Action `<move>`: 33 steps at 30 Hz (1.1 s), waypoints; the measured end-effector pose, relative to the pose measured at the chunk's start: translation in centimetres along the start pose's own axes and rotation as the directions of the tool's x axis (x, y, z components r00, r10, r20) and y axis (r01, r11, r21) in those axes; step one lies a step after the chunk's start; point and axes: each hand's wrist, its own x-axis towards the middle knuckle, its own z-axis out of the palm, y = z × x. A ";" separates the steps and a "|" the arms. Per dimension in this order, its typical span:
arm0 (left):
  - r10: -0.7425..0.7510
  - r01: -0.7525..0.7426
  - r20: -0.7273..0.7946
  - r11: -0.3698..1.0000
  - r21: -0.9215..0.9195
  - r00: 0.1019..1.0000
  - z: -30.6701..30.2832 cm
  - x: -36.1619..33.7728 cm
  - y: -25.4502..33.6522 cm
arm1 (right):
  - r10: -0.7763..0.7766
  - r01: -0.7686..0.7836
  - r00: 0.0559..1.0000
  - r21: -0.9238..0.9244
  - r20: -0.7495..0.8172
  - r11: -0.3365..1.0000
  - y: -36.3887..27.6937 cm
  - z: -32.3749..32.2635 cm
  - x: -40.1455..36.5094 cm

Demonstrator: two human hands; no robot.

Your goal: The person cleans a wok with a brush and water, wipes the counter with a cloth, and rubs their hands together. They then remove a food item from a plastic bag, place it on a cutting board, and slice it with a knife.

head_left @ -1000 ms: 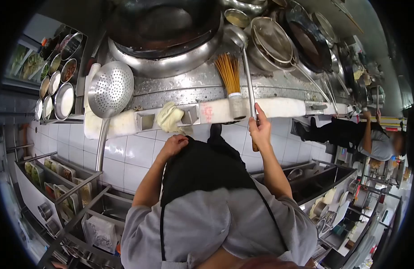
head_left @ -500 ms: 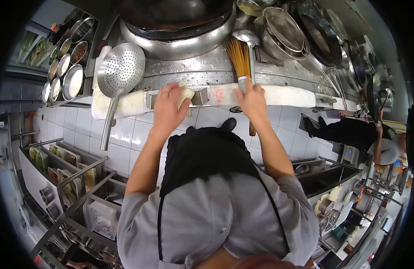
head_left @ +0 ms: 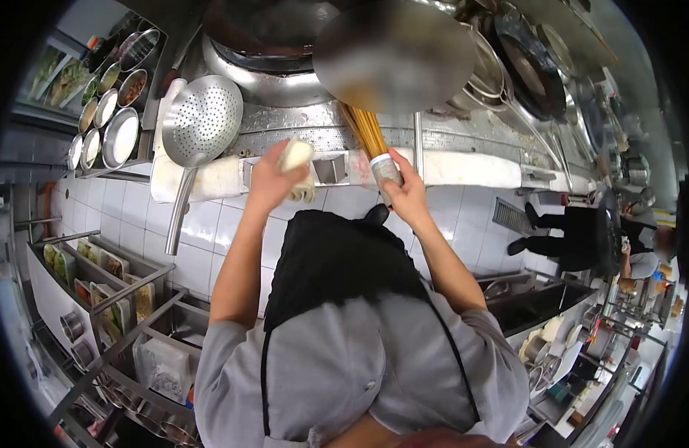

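In my left hand [head_left: 267,179] is a crumpled off-white cloth [head_left: 296,160], held above the counter's front edge. Fingers of my right hand [head_left: 406,196] wrap round the pale handle of a bamboo brush [head_left: 368,133], whose bristles point up and away from me. The tips of those bristles reach a large blurred round shape [head_left: 393,56], which I cannot make out clearly. Beside my right hand runs a thin metal handle [head_left: 418,142]. Left of my left hand a perforated strainer [head_left: 203,119] lies across the counter edge, its handle sticking out toward me.
A large dark wok [head_left: 266,30] sits on the stove at the back. White towels [head_left: 471,166] cover the front edge. Metal bowls of ingredients [head_left: 121,137] stand at the left. Sieves and pans [head_left: 488,71] crowd the back right. Another person [head_left: 576,235] stands at the far right.
My right hand has taken the brush off the counter and tilted it. My left hand has lifted the cloth. A large blurred round shape now covers the ladle's area. The other person has shifted.
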 end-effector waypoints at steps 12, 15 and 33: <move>-0.092 0.292 0.278 0.205 -0.934 0.956 0.2 -2.6 -0.6 | -0.037 0.052 0.999 -0.518 0.039 0.854 0.2 2.0 2.0; -0.034 0.416 0.443 0.414 -0.810 0.896 1.9 -2.3 -0.5 | -0.186 0.174 0.982 -0.501 0.027 0.847 1.5 -0.6 0.1; 0.023 0.632 0.745 0.512 -0.581 0.667 12.0 1.3 10.2 | 0.143 -0.027 0.969 0.485 -0.203 0.874 4.6 -3.2 -8.1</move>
